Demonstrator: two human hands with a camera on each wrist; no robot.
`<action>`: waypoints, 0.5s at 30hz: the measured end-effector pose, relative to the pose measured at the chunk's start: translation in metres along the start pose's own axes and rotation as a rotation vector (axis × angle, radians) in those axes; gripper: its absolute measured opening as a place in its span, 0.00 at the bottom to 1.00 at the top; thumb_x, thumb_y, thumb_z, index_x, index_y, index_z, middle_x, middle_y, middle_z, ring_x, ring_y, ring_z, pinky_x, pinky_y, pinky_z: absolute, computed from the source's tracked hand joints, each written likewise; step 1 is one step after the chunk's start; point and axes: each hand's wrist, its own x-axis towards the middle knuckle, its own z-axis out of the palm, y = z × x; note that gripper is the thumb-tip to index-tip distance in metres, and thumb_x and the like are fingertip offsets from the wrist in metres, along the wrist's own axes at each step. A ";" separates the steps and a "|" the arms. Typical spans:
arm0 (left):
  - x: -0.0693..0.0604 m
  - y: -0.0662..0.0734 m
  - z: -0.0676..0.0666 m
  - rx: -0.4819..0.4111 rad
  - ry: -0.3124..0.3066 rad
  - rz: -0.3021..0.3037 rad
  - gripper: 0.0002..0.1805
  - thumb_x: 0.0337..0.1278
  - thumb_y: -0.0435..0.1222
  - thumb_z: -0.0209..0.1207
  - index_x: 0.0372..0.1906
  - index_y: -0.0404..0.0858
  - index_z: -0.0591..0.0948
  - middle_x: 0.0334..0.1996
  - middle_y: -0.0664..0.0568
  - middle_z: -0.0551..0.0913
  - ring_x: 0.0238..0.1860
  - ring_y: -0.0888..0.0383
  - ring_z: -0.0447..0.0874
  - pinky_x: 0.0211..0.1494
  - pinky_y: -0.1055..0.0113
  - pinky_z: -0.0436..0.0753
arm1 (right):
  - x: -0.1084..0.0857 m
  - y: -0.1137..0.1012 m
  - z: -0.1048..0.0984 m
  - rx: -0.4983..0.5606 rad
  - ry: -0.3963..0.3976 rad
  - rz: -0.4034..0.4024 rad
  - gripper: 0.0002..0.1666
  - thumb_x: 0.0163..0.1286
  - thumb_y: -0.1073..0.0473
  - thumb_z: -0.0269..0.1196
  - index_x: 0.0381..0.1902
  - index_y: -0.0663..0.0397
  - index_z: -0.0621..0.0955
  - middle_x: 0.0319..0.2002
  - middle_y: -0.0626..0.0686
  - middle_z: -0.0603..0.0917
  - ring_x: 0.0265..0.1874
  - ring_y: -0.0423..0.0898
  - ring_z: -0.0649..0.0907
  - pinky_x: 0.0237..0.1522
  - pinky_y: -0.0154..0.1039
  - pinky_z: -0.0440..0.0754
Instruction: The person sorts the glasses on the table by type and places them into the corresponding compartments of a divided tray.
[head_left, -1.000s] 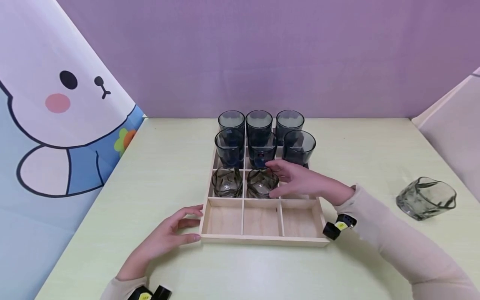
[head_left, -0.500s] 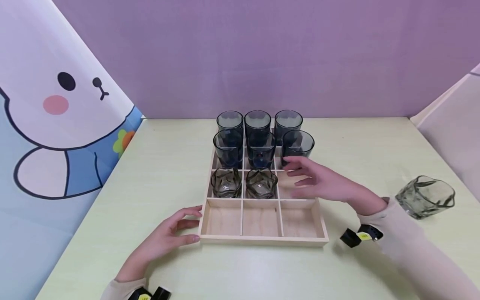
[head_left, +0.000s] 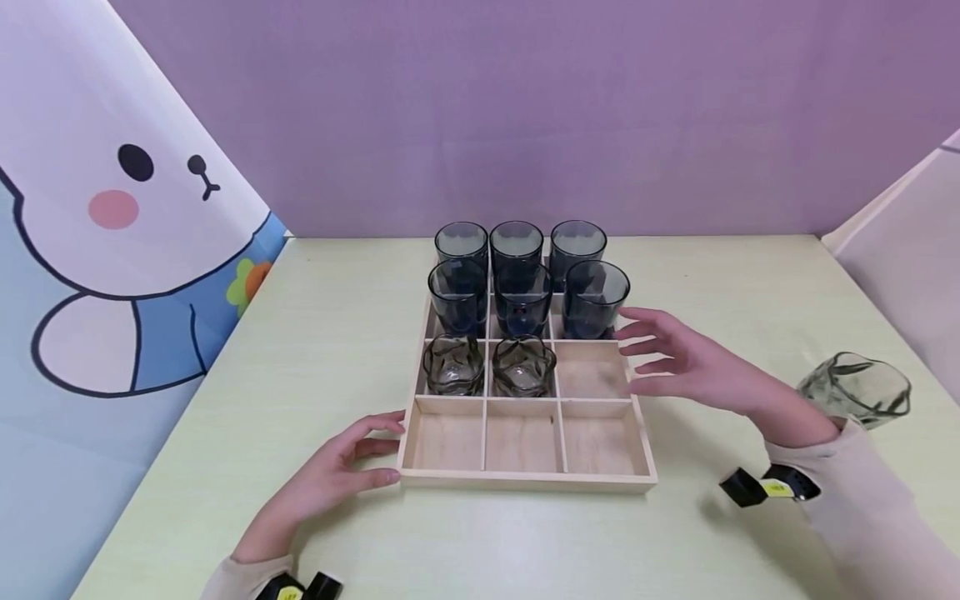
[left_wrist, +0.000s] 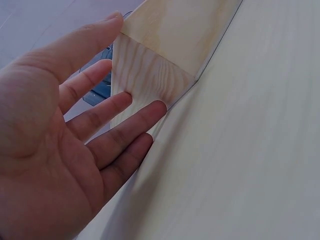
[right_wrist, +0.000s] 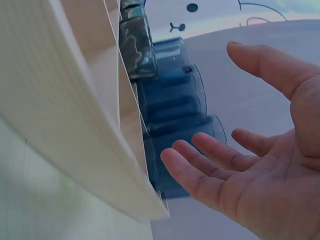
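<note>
A wooden compartment tray (head_left: 525, 479) lies in the middle of the table. Its two back rows hold several tall blue-grey glasses (head_left: 596, 304). In the third row two low wavy-rimmed glasses (head_left: 453, 367) fill the left and middle compartments; the right one of that row and the whole front row are bare. My left hand (head_left: 333, 475) touches the tray's left side near its front corner, fingers extended, as the left wrist view also shows. My right hand (head_left: 690, 367), holding nothing, hovers at the tray's right edge with fingers spread and loosely bent.
Another wavy-rimmed glass (head_left: 862, 387) sits tilted-looking on the table at the right, partly behind my right forearm. A purple backdrop (head_left: 555, 117) rises behind the table. A cartoon-printed panel (head_left: 112, 250) stands on the left.
My right hand has let go of the middle wavy-rimmed glass in the third row and moved right to the tray's edge. The left hand stays where it was.
</note>
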 end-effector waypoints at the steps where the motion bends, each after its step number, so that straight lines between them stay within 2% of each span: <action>1: 0.000 0.000 0.000 0.001 0.000 0.000 0.25 0.59 0.31 0.67 0.60 0.35 0.73 0.71 0.32 0.63 0.58 0.42 0.79 0.57 0.64 0.79 | -0.003 0.001 -0.002 -0.005 0.003 -0.003 0.46 0.65 0.73 0.65 0.75 0.64 0.54 0.63 0.71 0.68 0.59 0.43 0.77 0.54 0.34 0.79; 9: 0.001 -0.001 0.000 -0.009 -0.006 0.003 0.25 0.59 0.31 0.67 0.60 0.35 0.72 0.71 0.32 0.63 0.58 0.35 0.77 0.57 0.64 0.79 | -0.026 0.010 -0.018 -0.029 0.032 -0.023 0.47 0.65 0.76 0.64 0.76 0.54 0.56 0.61 0.48 0.73 0.58 0.40 0.78 0.53 0.32 0.79; 15: 0.001 -0.001 0.000 -0.005 -0.005 0.001 0.25 0.59 0.31 0.67 0.60 0.35 0.72 0.71 0.32 0.63 0.58 0.37 0.78 0.58 0.64 0.78 | -0.041 0.017 -0.032 -0.015 0.061 -0.035 0.50 0.63 0.82 0.61 0.77 0.49 0.56 0.62 0.45 0.74 0.58 0.37 0.77 0.51 0.29 0.79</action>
